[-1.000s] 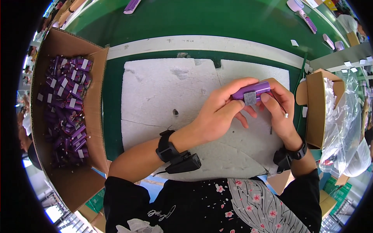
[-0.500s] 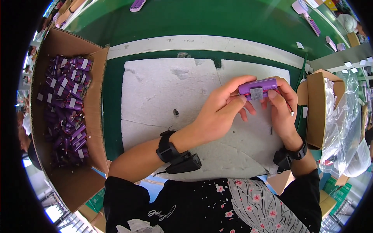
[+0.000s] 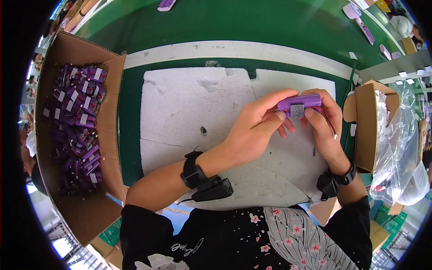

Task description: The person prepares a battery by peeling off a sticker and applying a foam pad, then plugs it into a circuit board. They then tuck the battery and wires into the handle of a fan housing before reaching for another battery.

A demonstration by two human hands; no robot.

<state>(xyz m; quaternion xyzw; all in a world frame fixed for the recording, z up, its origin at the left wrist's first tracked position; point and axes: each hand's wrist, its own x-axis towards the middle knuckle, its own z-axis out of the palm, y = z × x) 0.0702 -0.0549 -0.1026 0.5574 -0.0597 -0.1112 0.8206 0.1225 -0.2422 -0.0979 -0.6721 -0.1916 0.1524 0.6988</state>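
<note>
Between my two hands I hold a purple battery pack point(image 3: 299, 101) over the right part of a white foam board point(image 3: 189, 112). My left hand point(image 3: 254, 123) grips its left end, thumb in front and fingers behind. At the other end, my right hand point(image 3: 326, 128) has its thumb on the pack's lower edge, beside a grey square pad point(image 3: 297, 110) on the pack's front. Thin red and black wires with a small white connector point(image 3: 335, 136) hang along my right hand. The side of the pack facing away is hidden.
On the left stands an open cardboard box point(image 3: 112, 130) with many purple battery packs point(image 3: 81, 117). A smaller carton point(image 3: 365, 128) with white pieces and clear plastic bags point(image 3: 391, 157) are at the right. Beyond a white rail point(image 3: 225, 46), a green surface point(image 3: 252, 24) carries purple devices point(image 3: 364, 30).
The battery pack has tilted slightly, and my right thumb has slid left toward the grey pad. The connector has swung a little down and left. Devices on the far green surface have shifted right.
</note>
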